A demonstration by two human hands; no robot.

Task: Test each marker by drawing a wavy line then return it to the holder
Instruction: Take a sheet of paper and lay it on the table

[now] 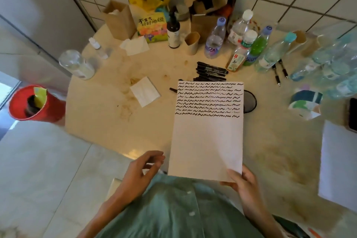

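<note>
The right hand (244, 181) pinched the white paper sheet with black wavy lines (207, 131) at its near corner — the left hand (144, 166) hung loosely curled, holding nothing. Black markers (209, 71) lay piled on the beige worktop (108, 114) behind the sheet.

Right hand (243, 179) pinching, left hand (145, 164) loosely curled, empty

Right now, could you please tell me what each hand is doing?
Left hand: open, fingers loosely curled, holding nothing.
Right hand: pinching the lower right corner of the sheet of paper with the wavy lines.
</note>
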